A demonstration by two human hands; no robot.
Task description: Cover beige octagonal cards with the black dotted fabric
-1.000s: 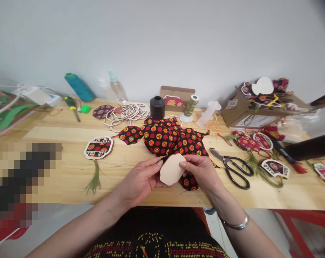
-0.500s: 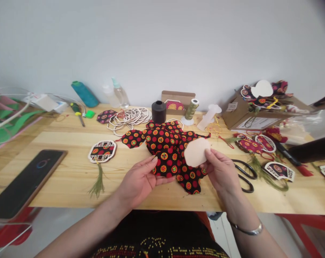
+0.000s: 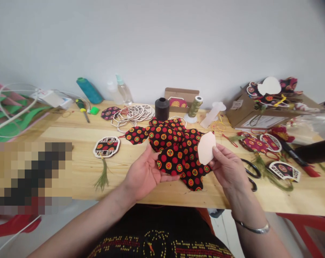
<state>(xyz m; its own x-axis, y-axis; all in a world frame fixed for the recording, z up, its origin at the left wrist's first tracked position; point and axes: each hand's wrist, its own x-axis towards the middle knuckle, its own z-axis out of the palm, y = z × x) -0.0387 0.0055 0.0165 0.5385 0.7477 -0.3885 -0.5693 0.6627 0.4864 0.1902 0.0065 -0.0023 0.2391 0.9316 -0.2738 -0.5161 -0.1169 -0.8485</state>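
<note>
A black fabric [image 3: 167,159] with red dots and flower motifs lies bunched at the middle of the table. My left hand [image 3: 144,172] is palm up at its left edge, thumb raised and fingers stretched out, some partly under the cloth. Between thumb and fingers, my right hand [image 3: 228,166] pinches a cream, thin flat piece with notched corners [image 3: 206,148], tilted over the right side of the fabric. To the left lies a fretwork pendant [image 3: 106,147] with a green tassel [image 3: 103,175]. Black-handled scissors [image 3: 252,169] rest beside my right hand, partly hidden by it.
Cut-out frames [image 3: 137,114], a black thread cone [image 3: 162,108], a green thread spool [image 3: 194,111] and a spray bottle [image 3: 124,91] stand along the back. A cardboard box [image 3: 234,114] and several tasselled pendants [image 3: 283,170] fill the right. A screwdriver [image 3: 82,110] lies back left.
My left thumb has lifted off the fabric and spread away. My right hand has turned the cream piece more edge-on and moved slightly right. The view has shifted a little.
</note>
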